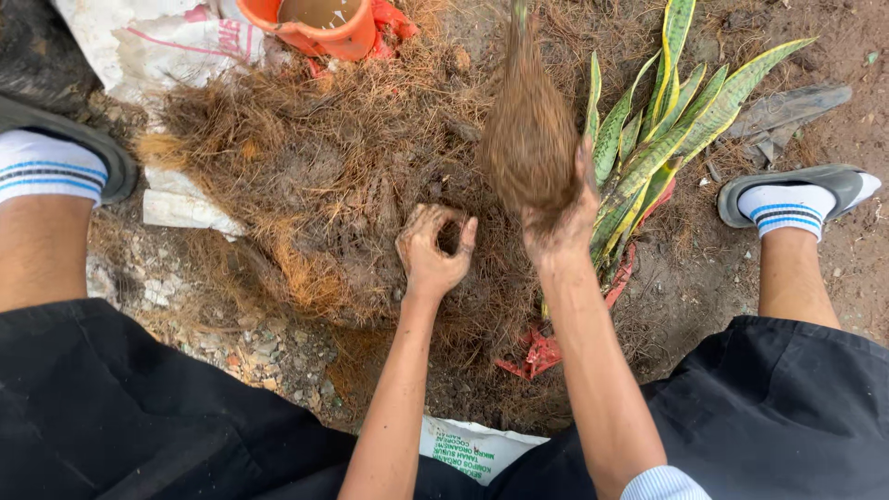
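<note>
My right hand (560, 227) is raised over the ground and grips a thick clump of brown coconut fibre (530, 139), blurred as it moves. My left hand (432, 250) rests on the big heap of brown fibre and dry needles (315, 176), fingers curled into the loose strands. Just right of the raised clump lies a snake plant (667, 120) with green, yellow-edged leaves, its base in a torn red bag (542, 352).
An orange pot (319, 28) holding soil stands at the top, next to a white sack (148, 42). My feet in white socks and grey slippers (796, 199) flank the heap. A white printed bag (472, 449) lies between my knees. Bare dirt spreads to the right.
</note>
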